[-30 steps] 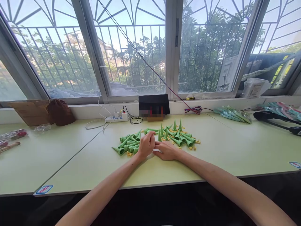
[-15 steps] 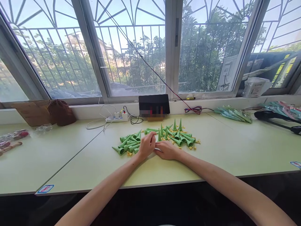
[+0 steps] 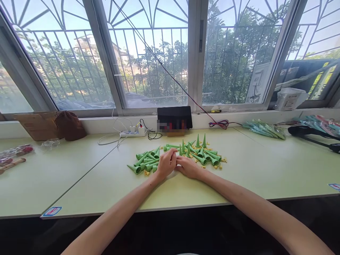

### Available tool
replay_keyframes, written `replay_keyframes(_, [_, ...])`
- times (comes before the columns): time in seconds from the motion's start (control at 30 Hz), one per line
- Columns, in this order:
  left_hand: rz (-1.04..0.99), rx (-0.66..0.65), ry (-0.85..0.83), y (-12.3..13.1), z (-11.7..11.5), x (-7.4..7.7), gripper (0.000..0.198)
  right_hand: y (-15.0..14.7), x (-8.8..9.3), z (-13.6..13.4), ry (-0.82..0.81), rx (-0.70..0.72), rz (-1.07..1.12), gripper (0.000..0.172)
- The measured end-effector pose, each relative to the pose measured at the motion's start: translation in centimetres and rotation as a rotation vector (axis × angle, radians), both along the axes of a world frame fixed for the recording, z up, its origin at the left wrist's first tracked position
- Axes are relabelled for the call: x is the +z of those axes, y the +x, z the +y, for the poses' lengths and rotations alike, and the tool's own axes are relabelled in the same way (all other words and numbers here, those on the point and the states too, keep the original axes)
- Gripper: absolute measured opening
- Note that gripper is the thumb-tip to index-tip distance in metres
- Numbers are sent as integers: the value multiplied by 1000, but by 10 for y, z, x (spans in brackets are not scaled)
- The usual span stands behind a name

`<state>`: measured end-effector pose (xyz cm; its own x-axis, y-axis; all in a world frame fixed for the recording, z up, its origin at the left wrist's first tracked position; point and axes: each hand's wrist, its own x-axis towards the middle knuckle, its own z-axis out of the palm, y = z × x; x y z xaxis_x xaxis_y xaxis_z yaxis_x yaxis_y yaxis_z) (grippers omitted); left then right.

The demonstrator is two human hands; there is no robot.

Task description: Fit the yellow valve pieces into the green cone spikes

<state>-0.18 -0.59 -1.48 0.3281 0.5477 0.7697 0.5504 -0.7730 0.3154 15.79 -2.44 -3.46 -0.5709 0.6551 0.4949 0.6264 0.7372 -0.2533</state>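
My left hand [image 3: 168, 163] and my right hand [image 3: 188, 167] meet over the middle of the table, at the near edge of a spread of green plastic cones. Both are closed, with fingers curled together; whatever they hold is hidden behind them. Left of my left hand lies a heap of green cones [image 3: 145, 161], tipped on their sides. Beyond my right hand, more green cones [image 3: 209, 156] lie on their sides, and several upright cones [image 3: 198, 141] stand with points up. Small yellow pieces [image 3: 224, 160] are scattered among and around them.
At the back stands a dark tablet screen [image 3: 174, 118] beside a white power strip [image 3: 132, 132] with cables. A brown bag [image 3: 69, 125] and cardboard box [image 3: 35, 127] are at back left. Bagged green items [image 3: 262, 129] and a black strap-like object [image 3: 313, 134] lie right.
My right hand has shifted slightly up, its fingers more bent against my left hand. The cones and yellow pieces look the same; the view has moved very slightly.
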Motion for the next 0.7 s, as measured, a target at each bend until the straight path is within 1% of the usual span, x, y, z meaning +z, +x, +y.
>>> replay_keyframes(0.23, [16, -44, 120, 1, 1, -2, 20, -2, 3, -1, -45, -5, 11, 12])
replay_keyframes(0.5, [28, -53, 142, 2, 0, -1, 19, 0, -1, 2, -23, -30, -25, 14])
replay_keyframes(0.7, [36, -47, 139, 1, 1, -2, 19, 1, 0, 1, 4, 26, 66, 15])
